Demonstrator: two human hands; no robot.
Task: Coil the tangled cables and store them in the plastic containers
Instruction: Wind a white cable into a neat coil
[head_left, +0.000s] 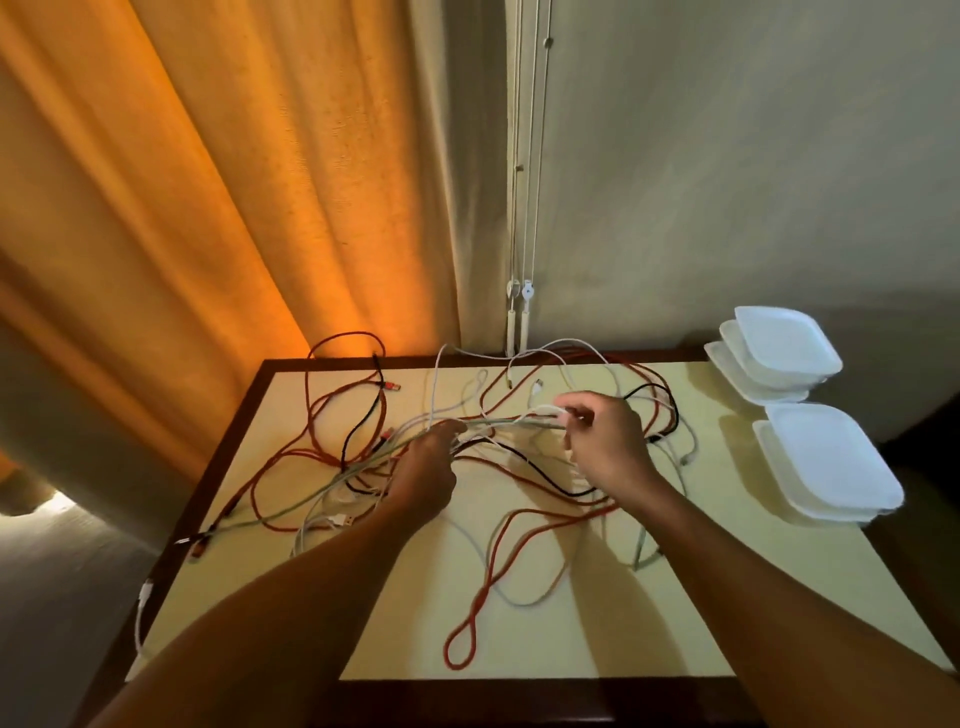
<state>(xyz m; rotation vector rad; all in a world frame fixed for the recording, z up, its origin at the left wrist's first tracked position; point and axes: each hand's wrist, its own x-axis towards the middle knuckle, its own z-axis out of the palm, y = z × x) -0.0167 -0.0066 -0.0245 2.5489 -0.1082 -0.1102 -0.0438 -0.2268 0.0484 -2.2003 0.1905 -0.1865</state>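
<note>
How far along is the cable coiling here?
Done: nothing; no coil shows, and the plastic containers sit stacked aside. In hand: left hand and right hand hold pale cables stretched between them. Left: red and black cables lie tangled on the table.

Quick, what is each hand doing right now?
Left hand: grips the pale cables.
Right hand: pinches the same cables.

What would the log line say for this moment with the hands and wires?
stage: untangling | left hand: grips pale cables | right hand: pinches them | containers: stacked, untouched
</note>
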